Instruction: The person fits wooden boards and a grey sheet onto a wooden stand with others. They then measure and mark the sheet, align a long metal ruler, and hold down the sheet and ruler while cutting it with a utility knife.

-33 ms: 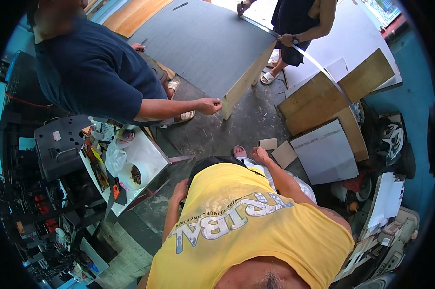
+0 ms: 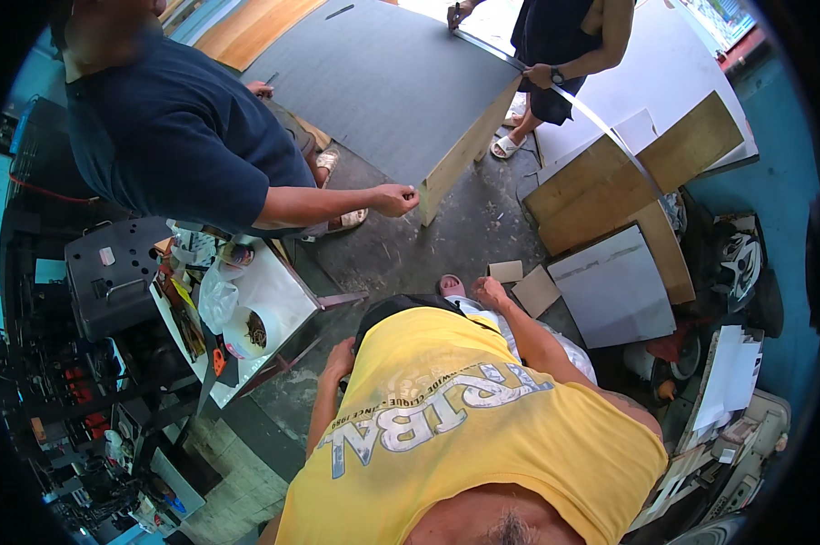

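Note:
My left hand (image 2: 339, 359) hangs beside my waist, next to the yellow shirt (image 2: 410, 363); its fingers are mostly hidden. In front of my right hip, my right hand (image 2: 491, 292) is closed with its fingers curled; anything inside is hidden. Ahead stands a table with a dark grey top (image 2: 382, 82), beyond reach of both hands. One person's hand (image 2: 396, 200) is by its near corner. Across from them, a second person's hand (image 2: 543, 75) holds a long metal strip (image 2: 591, 113) along the table edge, and that person's other hand holds a black marker (image 2: 452, 14).
At left, a white side table (image 2: 278, 272) bears a white tub (image 2: 251, 331), a plastic bag (image 2: 217, 300) and an orange-handled saw (image 2: 219, 361). A black case (image 2: 110, 272) stands behind it. Brown boards (image 2: 601, 186) and a white panel (image 2: 614, 286) lean at right.

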`<state>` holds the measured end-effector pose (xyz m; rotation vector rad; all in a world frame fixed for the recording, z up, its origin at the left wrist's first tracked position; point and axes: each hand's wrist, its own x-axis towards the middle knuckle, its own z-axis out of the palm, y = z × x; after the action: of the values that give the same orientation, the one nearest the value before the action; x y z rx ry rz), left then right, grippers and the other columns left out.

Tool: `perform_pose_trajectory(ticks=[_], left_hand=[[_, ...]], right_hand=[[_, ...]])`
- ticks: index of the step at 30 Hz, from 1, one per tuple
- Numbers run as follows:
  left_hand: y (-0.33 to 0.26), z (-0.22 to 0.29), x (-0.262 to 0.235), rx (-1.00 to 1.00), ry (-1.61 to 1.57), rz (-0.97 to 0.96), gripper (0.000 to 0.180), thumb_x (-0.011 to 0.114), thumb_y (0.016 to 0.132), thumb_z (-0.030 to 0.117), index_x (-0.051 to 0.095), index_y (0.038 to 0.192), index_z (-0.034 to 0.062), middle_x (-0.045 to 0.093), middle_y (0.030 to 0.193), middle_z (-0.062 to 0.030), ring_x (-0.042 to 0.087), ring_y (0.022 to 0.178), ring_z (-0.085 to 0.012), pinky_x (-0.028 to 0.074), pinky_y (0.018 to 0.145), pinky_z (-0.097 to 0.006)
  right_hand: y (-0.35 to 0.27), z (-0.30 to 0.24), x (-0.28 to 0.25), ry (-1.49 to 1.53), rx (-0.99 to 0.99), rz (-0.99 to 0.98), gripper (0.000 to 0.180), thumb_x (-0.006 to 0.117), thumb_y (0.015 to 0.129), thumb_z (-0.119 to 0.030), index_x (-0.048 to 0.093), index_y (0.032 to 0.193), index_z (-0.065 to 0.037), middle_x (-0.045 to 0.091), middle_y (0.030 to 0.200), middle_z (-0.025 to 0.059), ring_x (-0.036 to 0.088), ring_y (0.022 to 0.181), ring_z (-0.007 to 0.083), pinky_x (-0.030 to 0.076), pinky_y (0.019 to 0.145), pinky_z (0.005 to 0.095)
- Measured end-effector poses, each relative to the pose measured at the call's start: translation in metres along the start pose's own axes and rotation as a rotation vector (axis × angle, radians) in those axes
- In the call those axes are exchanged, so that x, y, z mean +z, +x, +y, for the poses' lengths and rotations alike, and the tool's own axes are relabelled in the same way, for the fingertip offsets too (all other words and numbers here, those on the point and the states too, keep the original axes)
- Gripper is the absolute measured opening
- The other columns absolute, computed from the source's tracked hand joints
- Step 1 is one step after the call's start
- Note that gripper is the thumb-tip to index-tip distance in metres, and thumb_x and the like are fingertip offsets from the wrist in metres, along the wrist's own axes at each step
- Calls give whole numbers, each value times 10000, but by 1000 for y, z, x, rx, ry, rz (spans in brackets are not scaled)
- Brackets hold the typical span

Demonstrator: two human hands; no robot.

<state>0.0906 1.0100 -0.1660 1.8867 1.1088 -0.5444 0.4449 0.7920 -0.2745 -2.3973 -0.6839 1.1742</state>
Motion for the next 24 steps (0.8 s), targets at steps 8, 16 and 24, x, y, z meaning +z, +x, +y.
perform_pose_trajectory(ticks=[8, 16, 24], left_hand=[[-2, 3, -2, 4, 3, -35, 384, 522, 778, 131, 508, 1143, 14, 530, 1119, -215, 493, 1059, -354, 399, 890, -403], [-1, 5, -3, -22, 50, -37, 384, 520, 779, 124, 505, 1146, 12, 526, 1128, -212, 490, 1065, -352, 396, 897, -401], [-5, 15, -9, -3, 13, -27, 396, 530, 777, 139, 502, 1150, 9, 519, 1138, -212, 492, 1061, -353, 399, 895, -399]], right_hand=[[-4, -2, -3, 8, 6, -23, 294, 511, 669, -130, 653, 925, -105, 632, 909, 161, 600, 870, 311, 468, 789, 362], [-6, -5, -6, 3, 66, -19, 305, 485, 672, -128, 652, 925, -95, 627, 912, 176, 597, 880, 315, 463, 797, 357], [-1, -2, -6, 13, 9, -15, 292, 483, 683, -133, 651, 918, -87, 630, 907, 172, 600, 866, 317, 469, 784, 360]])
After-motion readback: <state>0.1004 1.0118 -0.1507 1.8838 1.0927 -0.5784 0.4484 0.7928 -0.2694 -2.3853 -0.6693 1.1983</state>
